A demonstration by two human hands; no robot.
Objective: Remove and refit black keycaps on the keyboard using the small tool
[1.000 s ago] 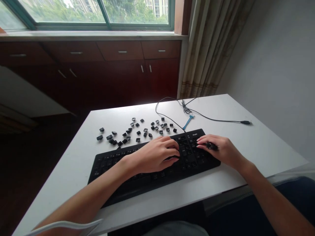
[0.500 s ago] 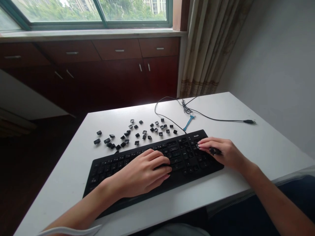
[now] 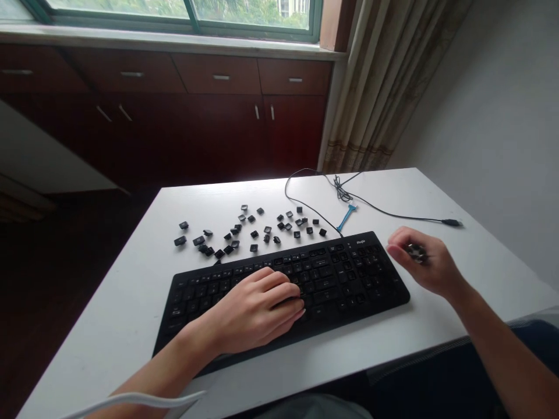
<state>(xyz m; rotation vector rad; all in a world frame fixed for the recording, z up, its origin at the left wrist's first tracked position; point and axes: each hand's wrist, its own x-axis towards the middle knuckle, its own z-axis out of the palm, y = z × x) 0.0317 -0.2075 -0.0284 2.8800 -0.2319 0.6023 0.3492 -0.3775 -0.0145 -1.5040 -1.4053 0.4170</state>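
A black keyboard (image 3: 336, 285) lies at a slant on the white table, with sockets showing where several keys are off. My left hand (image 3: 266, 302) rests palm down across its middle, fingers slightly bent over the keys. What is under that palm is hidden. Just off the keyboard's right end, my right hand (image 3: 423, 259) is raised with the fingers curled in. A small clump of black keycaps (image 3: 417, 252) shows inside its curled fingers. Behind the keyboard several loose black keycaps (image 3: 267, 230) lie scattered, some upside down.
A blue tool (image 3: 347, 217) lies behind the keyboard, near the cable (image 3: 343, 189), which is partly bundled and ends in a plug (image 3: 452, 222) at the right. The white table (image 3: 109, 308) has its far edge before brown cabinets (image 3: 209, 128). A white strap-like strip (image 3: 144, 399) crosses the left forearm.
My right hand has moved off the number keys to the right, and its fingers have drawn in. My left hand stays on the keyboard. The camera view has shifted slightly.
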